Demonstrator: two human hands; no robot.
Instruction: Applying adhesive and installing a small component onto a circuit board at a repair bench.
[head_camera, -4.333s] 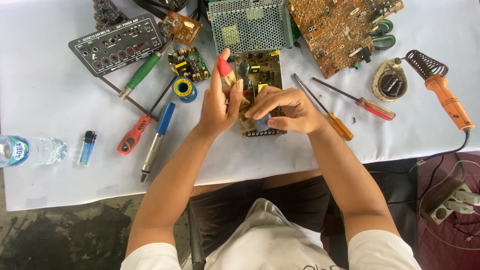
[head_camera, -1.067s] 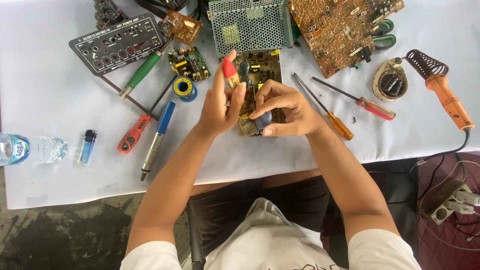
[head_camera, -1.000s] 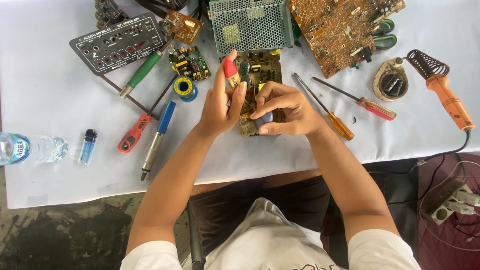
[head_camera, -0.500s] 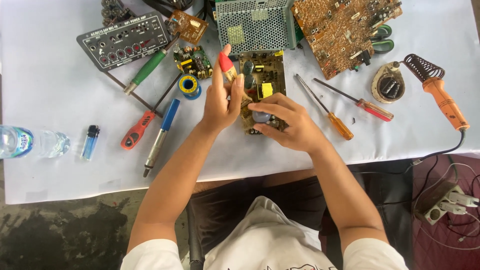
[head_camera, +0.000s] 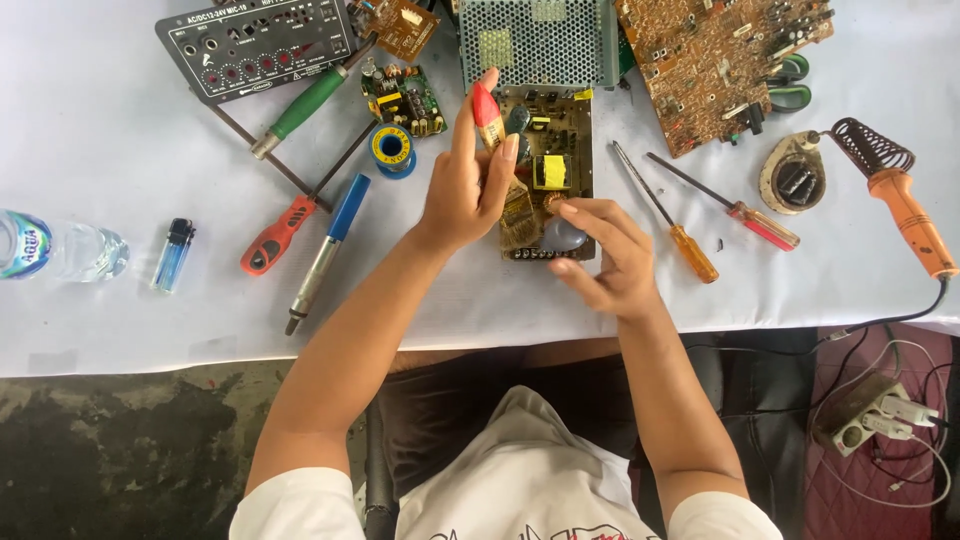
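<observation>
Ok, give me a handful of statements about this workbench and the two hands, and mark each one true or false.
1. The left hand holds a paintbrush with a red-tipped handle. True.
2. The right hand grips the orange soldering iron. False: the iron lies apart at the table's right edge; the right hand's fingers are at the power supply board.
3. The blue lighter lies beside the water bottle. True.
4. The solder spool sits right of the orange-handled screwdriver. False: it lies left of the board.
5. The green-handled screwdriver lies untouched. True.
</observation>
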